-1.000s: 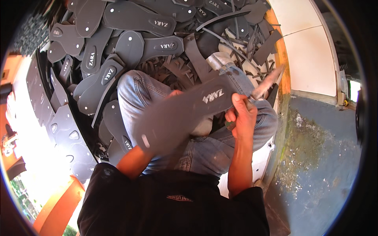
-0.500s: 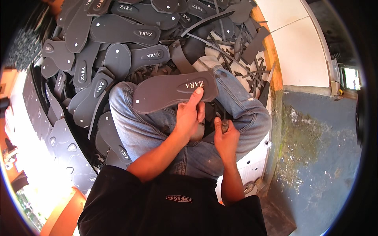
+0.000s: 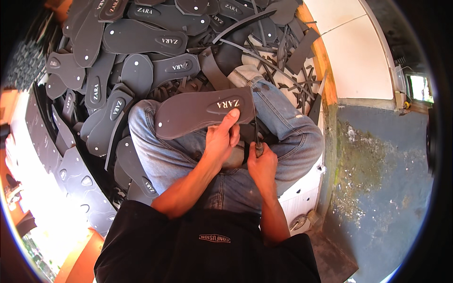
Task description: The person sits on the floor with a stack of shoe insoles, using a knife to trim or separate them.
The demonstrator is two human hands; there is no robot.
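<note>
My left hand (image 3: 220,141) is closed on a dark grey foam sandal sole (image 3: 188,107), its thumb on top beside the raised oval and its fingers underneath. The sole lies level above my crossed, jeans-clad legs, its round end to the left with a white dot. In my right hand (image 3: 263,166), a knife is gripped by its short handle (image 3: 259,149). Its thin blade (image 3: 256,123) points up along the right end of the sole, at or very close to the edge. Whether the blade is touching the foam I cannot tell.
A heap of similar soles (image 3: 144,37) spreads ahead and to the left. Narrow foam offcuts (image 3: 269,68) are scattered at the far right. Uncut sheets with sole outlines (image 3: 87,181) lie at the left, in glare. A grey-blue floor (image 3: 382,188) stretches to the right.
My right hand has moved left and slightly up, bringing the knife blade to the sole's right end, where a strip no longer shows. The sole has shifted slightly left.
</note>
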